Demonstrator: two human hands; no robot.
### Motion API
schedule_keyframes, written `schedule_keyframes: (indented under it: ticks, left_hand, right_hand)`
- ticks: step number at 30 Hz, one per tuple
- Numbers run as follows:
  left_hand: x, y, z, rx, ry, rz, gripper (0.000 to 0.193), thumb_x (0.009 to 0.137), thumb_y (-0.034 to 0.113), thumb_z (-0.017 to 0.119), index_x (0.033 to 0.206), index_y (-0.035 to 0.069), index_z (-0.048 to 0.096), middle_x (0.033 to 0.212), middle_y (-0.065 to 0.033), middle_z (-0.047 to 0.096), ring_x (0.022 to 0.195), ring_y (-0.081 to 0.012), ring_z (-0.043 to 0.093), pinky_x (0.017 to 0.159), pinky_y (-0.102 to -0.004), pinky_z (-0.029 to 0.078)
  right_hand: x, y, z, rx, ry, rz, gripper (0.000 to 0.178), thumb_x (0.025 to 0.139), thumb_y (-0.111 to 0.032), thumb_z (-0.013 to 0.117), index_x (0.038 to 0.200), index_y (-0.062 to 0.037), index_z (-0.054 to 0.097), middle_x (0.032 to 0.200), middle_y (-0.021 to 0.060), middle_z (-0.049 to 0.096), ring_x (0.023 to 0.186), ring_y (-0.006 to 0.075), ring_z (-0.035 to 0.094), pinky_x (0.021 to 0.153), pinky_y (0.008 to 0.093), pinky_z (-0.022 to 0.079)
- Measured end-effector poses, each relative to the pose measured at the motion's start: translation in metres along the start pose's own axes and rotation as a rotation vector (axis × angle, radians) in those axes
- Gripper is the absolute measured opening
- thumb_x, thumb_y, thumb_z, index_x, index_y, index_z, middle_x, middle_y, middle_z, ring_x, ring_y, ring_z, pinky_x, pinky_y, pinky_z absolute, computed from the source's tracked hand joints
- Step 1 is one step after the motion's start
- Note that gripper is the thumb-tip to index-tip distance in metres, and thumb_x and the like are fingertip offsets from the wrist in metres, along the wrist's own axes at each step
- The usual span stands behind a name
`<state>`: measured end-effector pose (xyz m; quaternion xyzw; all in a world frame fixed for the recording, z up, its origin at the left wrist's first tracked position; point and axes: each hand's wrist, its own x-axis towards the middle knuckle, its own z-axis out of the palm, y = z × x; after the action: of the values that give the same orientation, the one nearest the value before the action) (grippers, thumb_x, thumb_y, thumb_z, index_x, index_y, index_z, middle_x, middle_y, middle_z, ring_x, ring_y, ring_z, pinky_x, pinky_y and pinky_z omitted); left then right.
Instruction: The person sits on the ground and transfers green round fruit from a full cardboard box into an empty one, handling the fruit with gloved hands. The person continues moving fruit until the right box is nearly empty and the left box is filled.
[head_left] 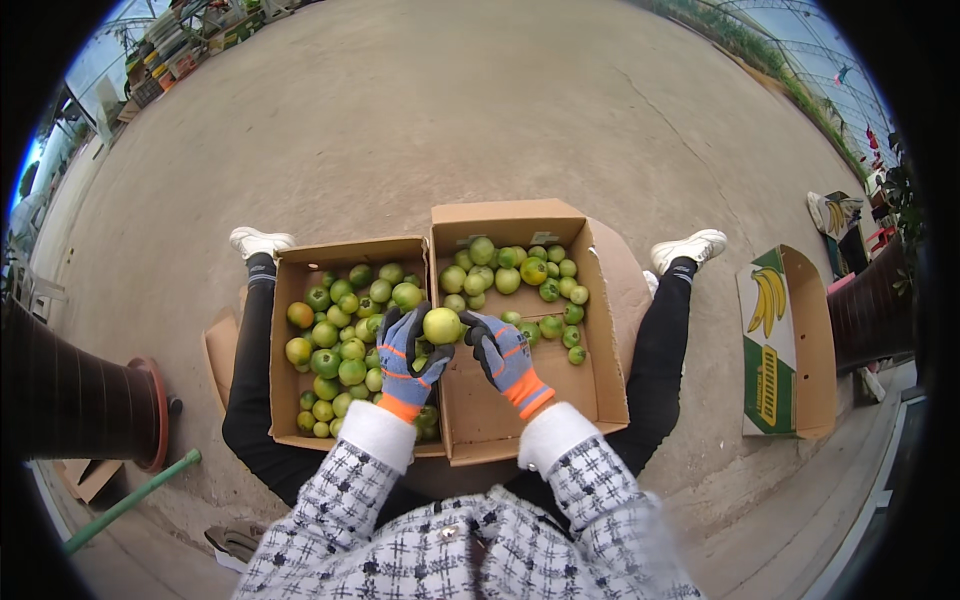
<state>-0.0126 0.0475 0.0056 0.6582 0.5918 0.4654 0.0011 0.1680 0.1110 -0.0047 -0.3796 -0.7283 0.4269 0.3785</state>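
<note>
Above the meeting edges of the left box (375,252) and the right box (560,385), one yellow-green tomato (442,326) is being held up. The left hand (405,350), wearing a grey-blue glove with dark fingertips, is pinching it from the left between thumb and fingers. The right hand (505,352), similarly gloved, is presenting curled fingertips at its right side; whether these are pressing cannot be told. This raised hold is presumably leaving the upper skin visible and guarding against a drop.

Densely packed green tomatoes (352,348) are covering the left box from far edge to near edge, an orange-tinged tomato (300,315) lying by its left edge. Fewer loose tomatoes (507,280) are occupying the right box: most are clustering along its far edge, others are following its right edge, and brown cardboard is showing toward the near edge.

Both boxes are standing side by side between the left leg (247,370) and the right leg (657,350), probably keeping each within easy reach.
</note>
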Motion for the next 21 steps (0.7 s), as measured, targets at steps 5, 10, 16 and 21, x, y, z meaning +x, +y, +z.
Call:
schedule_keyframes:
  ticks: [5,10,16,21]
  left_hand:
    - [0.017,-0.056,0.023,-0.375,0.197,-0.502,0.057,0.085,0.015,0.072,0.137,0.003,0.050,0.115,-0.0167,0.065,0.107,-0.0291,0.061,0.097,-0.0359,0.046]
    - [0.008,-0.052,0.014,0.016,0.056,-0.307,0.060,0.085,0.004,0.068,0.142,0.005,0.047,0.114,-0.0144,0.067,0.107,-0.0284,0.060,0.095,-0.0393,0.045]
    - [-0.016,-0.028,0.011,-0.084,0.058,-0.276,0.061,0.081,0.010,0.071,0.137,0.004,0.050,0.109,-0.0125,0.069,0.105,-0.0324,0.061,0.101,-0.0439,0.040]
    - [-0.016,-0.018,0.009,0.082,-0.029,-0.068,0.059,0.082,0.019,0.069,0.136,0.003,0.051,0.125,-0.0127,0.062,0.121,-0.0328,0.052,0.108,-0.0486,0.033]
  right_hand:
    - [0.005,0.004,-0.007,-0.928,0.033,0.221,0.053,0.091,-0.037,0.059,0.136,-0.0119,0.051,0.128,0.0125,0.059,0.119,0.0302,0.053,0.105,0.0459,0.033]
    - [0.006,0.031,-0.012,-1.257,-0.252,0.343,0.057,0.091,-0.044,0.055,0.139,-0.0144,0.050,0.131,0.0122,0.056,0.125,0.0307,0.048,0.108,0.0471,0.028]
    - [0.008,0.020,-0.007,-1.178,-0.213,0.250,0.057,0.089,-0.050,0.058,0.136,-0.0188,0.053,0.128,0.0138,0.056,0.122,0.0312,0.049,0.110,0.0467,0.025]
    - [0.006,0.015,0.000,-1.083,-0.443,0.206,0.054,0.082,-0.047,0.069,0.128,-0.0215,0.059,0.129,0.0143,0.054,0.127,0.0319,0.046,0.112,0.0477,0.024]
